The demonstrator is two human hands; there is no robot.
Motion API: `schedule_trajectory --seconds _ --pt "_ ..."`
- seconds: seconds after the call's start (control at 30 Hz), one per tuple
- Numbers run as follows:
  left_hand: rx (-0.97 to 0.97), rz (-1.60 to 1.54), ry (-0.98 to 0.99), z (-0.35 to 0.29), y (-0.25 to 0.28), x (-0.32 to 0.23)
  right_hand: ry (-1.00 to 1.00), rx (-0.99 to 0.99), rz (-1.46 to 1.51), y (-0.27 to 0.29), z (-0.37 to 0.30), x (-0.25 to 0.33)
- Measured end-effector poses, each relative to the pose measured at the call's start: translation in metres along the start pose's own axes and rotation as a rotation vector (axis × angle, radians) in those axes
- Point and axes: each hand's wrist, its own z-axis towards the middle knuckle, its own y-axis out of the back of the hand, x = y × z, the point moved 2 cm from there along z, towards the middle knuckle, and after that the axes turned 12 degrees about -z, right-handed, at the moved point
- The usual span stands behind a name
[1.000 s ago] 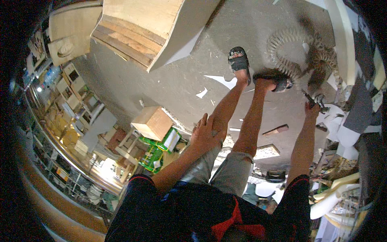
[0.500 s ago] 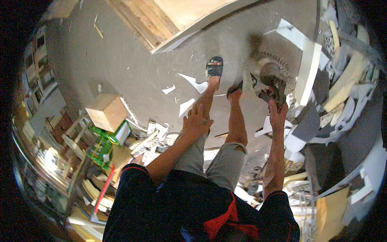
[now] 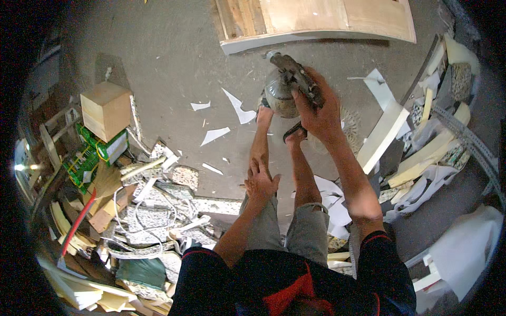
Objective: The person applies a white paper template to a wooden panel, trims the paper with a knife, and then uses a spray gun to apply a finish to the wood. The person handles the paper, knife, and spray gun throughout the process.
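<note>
My right hand (image 3: 322, 113) is wrapped round the grip of a dark, stained spray gun (image 3: 296, 76) with a rounded, cloudy cup (image 3: 281, 100). The gun is held in front of my feet, its nozzle end toward a plywood piece (image 3: 342, 18) with a pale curved edge, a short way beyond. A pale coiled hose (image 3: 345, 124) shows beside my right wrist; its join to the gun is hidden. My left hand (image 3: 261, 181) lies on my left leg near the knee, fingers stretched out and holding nothing.
White scraps (image 3: 240, 108) lie on the grey floor (image 3: 174, 68). At left stand a wooden box (image 3: 105, 110) and a green package (image 3: 84, 163), beside heaped foam offcuts (image 3: 153, 210). A cream foam strip (image 3: 383, 137) and more offcuts (image 3: 429, 152) line the right side.
My right hand has brought the spray gun from the right toward the middle, closer to the plywood piece. The view has shifted; my left hand stays on my leg.
</note>
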Motion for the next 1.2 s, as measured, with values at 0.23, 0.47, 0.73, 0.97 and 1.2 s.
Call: schedule_trajectory --seconds 0.23,0.47,0.73,0.97,1.2 --pt "0.022 -0.173 0.244 -0.002 -0.035 0.032 0.139 0.276 -0.024 -0.042 0.038 -0.008" --pt "-0.035 -0.129 0.266 0.005 -0.063 0.043 0.007 0.462 -0.001 -0.051 0.076 -0.008" --pt "-0.031 -0.139 0.283 0.008 -0.068 0.036 0.08 0.486 -0.068 -0.057 0.1 -0.019" --pt "-0.016 -0.165 0.311 0.006 -0.067 0.023 0.047 0.405 0.058 -0.054 0.105 -0.025" --pt "-0.042 -0.211 0.295 0.005 -0.064 0.014 -0.011 0.593 0.073 -0.041 0.108 -0.022"
